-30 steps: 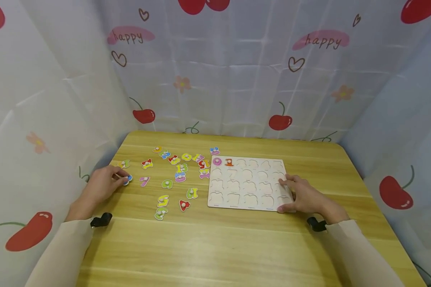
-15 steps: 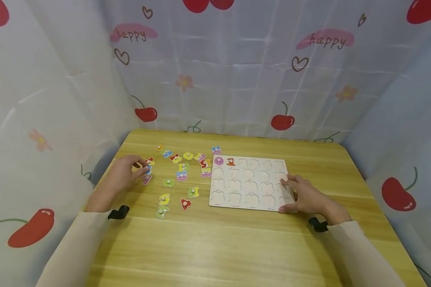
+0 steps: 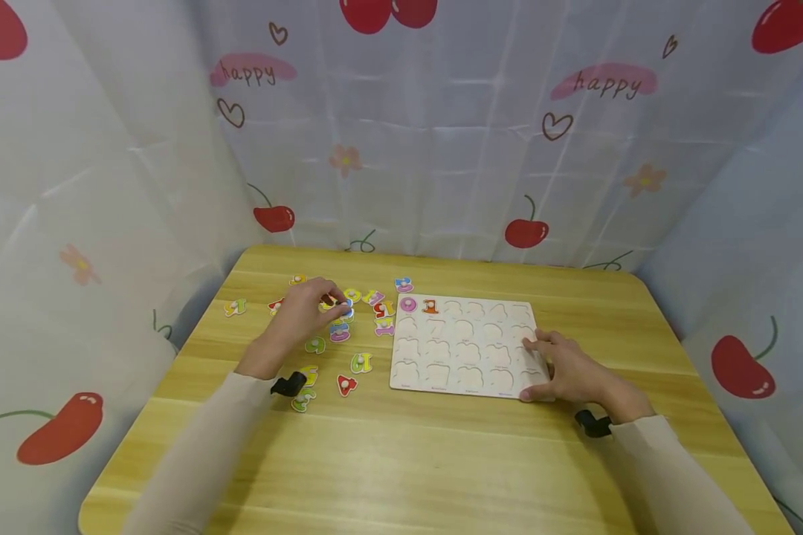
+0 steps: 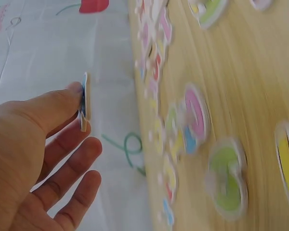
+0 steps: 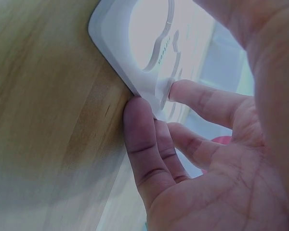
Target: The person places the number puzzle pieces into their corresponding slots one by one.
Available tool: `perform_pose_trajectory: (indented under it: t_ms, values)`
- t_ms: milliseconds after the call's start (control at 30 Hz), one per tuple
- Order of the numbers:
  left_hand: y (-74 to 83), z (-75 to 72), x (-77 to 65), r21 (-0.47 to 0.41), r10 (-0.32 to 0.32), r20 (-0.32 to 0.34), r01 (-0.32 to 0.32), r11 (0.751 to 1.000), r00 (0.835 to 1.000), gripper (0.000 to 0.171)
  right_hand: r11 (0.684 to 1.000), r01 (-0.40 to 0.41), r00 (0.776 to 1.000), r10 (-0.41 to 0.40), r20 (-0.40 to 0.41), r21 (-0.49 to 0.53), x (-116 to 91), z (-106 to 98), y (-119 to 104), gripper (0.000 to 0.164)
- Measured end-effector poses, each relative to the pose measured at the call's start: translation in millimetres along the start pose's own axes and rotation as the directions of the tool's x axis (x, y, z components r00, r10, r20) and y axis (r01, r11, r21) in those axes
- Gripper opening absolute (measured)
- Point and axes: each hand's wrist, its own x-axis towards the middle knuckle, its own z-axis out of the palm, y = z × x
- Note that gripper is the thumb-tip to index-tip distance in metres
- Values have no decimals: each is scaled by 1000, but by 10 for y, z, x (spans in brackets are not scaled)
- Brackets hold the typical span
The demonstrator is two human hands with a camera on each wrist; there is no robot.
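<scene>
Pinching blue piece (image 4: 85, 102): left hand (image 3: 300, 312) | Touching board (image 3: 467, 334) edge, loosely spread: right hand (image 3: 572, 369)

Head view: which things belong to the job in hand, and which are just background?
Job: puzzle board, touched by the right hand; blue piece, pinched by the left hand; loose number pieces; seated purple 0, orange 1.
Background: cherry-print curtain, table.

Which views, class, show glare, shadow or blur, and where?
Right wrist: the board partly blown out to white, a dim shadow across the table; left wrist: the green number piece smeared by blur; head: pale streaks on the curtain.
</scene>
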Motion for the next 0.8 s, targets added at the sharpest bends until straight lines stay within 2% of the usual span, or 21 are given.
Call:
perform_pose_trajectory:
  t_ms: [267, 367, 600, 800]
  values:
    - [359, 472, 350, -62, 15, 48, -12, 998, 999, 13, 1000, 5, 1000, -5, -11, 5, 9, -5, 17, 116]
    - [481, 660, 473, -73, 0, 76, 6, 997, 997, 13, 1000, 0, 1000, 0, -4, 7, 9, 11, 32, 117]
    - [742, 1061, 730, -71, -72, 114, 80, 994, 991, 13, 1000, -12, 1000, 12, 6, 3, 15, 31, 51, 116]
    - [938, 1345, 899, -52, -120, 137, 128, 990, 983, 13, 1000, 29, 999, -29, -15, 2, 11, 33, 67, 115]
